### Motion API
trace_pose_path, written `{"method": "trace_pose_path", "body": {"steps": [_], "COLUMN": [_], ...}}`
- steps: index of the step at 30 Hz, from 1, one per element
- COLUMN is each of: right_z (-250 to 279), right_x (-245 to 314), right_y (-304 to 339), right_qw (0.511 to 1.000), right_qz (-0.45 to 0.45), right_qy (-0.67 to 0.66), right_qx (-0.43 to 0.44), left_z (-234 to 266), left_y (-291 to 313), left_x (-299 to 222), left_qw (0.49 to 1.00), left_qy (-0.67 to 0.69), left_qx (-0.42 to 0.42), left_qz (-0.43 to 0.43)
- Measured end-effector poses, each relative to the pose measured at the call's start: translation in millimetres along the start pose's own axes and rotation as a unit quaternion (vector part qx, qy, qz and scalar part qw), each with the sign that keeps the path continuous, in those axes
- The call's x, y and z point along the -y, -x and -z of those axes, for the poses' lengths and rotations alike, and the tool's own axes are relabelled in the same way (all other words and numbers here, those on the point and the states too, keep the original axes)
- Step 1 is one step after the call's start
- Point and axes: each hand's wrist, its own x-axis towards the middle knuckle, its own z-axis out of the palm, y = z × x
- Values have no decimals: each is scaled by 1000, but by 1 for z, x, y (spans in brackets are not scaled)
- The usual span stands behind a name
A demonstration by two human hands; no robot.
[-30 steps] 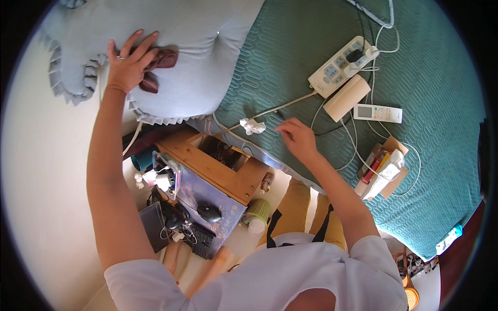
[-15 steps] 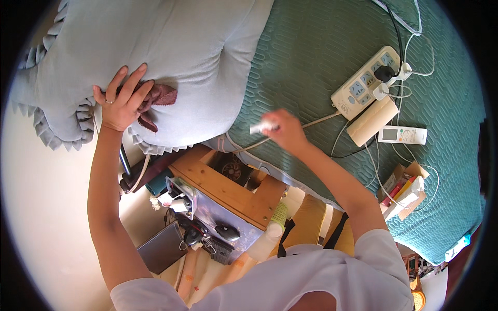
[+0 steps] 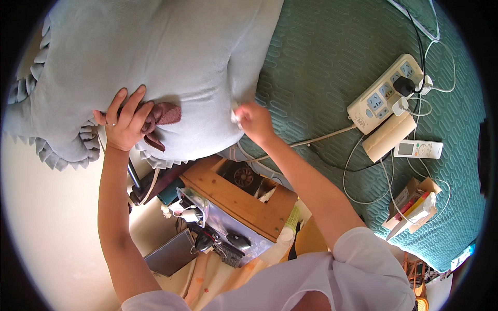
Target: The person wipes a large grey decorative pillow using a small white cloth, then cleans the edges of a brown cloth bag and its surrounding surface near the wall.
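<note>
A large grey-blue plush cushion with ruffled trim fills the upper left. My left hand, a ring on one finger, lies on its lower part with fingers stretched out. Beside and partly under that hand is a brown fabric bow; whether the fingers grip it is hidden. My right hand is closed at the cushion's right edge. A small white object pokes out of its fingers, too blurred to name.
On the green quilted bed cover lie a white power strip with plugs and cables, a cardboard tube, a remote control and a small open box. Below stands a wooden desk with a black mouse.
My right hand has moved left with the small white object, from over the bed cover to the cushion's edge. The left hand stays on the cushion; the whole view has shifted slightly.
</note>
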Motion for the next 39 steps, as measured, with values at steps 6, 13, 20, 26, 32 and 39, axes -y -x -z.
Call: {"method": "trace_pose_path", "body": {"steps": [6, 13, 20, 26, 32, 39], "right_z": [40, 11, 55, 24, 37, 15], "right_x": [19, 1, 40, -11, 39, 6], "right_y": [-31, 0, -58, 2, -48, 22], "right_qw": [952, 995, 983, 993, 950, 992], "right_qz": [0, 40, 84, 97, 11, 107], "right_qy": [-275, 57, -35, 68, -282, 50], "right_qx": [-132, -67, -156, 3, -132, 43], "left_z": [1, 6, 4, 4, 7, 5], "left_y": [3, 1, 3, 3, 3, 4], "left_x": [-2, 0, 1, 0, 1, 0], "left_qw": [1000, 1000, 1000, 1000, 1000, 1000], "left_qy": [4, 3, -3, 8, 9, 7], "left_qx": [13, 5, 12, 12, 11, 19], "left_qz": [-12, -19, -17, -22, -22, -18]}}
